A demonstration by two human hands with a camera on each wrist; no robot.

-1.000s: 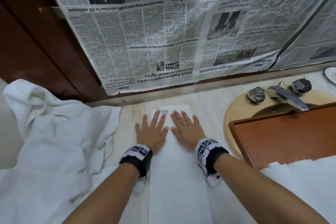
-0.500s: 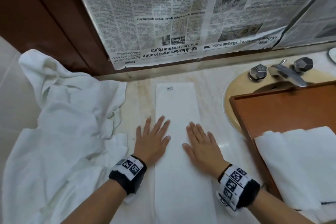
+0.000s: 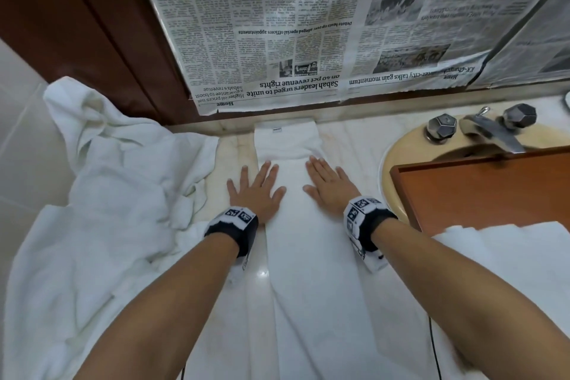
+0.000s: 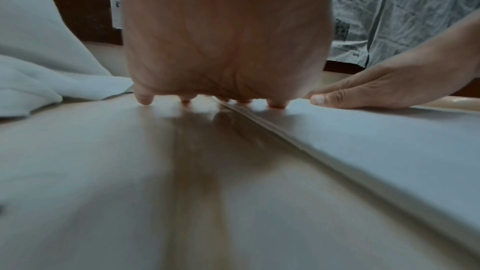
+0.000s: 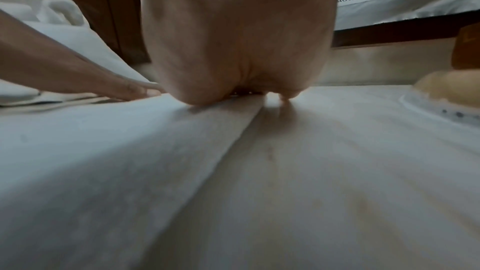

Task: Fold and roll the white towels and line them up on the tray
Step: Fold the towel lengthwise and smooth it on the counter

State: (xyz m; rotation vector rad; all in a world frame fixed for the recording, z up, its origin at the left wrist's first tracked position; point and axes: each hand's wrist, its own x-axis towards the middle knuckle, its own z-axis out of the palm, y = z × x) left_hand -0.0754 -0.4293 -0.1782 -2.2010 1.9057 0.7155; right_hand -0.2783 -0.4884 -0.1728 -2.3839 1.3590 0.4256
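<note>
Folded towel (image 3: 311, 271): long white strip, lying flat on the marble counter (image 3: 348, 139), running from the near edge to the back ledge, small label at its far end
Left hand (image 3: 256, 191): flat, fingers straight and spread, pressing the towel's left edge, outer fingers on the counter
Right hand (image 3: 328, 188): flat, fingers straight, pressing the towel's right side
Towel heap (image 3: 101, 203): loose, white, crumpled, left of the strip
Tray (image 3: 481, 191): brown wood, lying over the sink (image 3: 398, 151) at right; white folded towels (image 3: 509, 253) on its near part
Tap (image 3: 487, 133): metal, two faceted knobs, behind the tray
Newspaper (image 3: 308, 25): sheets covering the wall above the counter
</note>
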